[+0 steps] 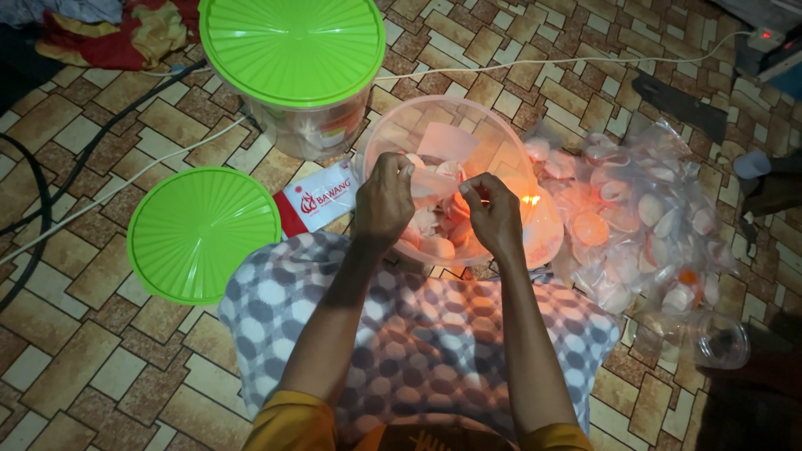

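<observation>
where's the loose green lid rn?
Head view, left side: the loose green lid lies flat on the tiled floor, just left of the person's patterned lap cloth, in front of the green-lidded clear tub.

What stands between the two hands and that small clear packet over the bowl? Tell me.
Nothing visible does. The left hand and right hand both already pinch the small clear packet above the pink bowl; a small flame burns just beside the right hand.
</observation>
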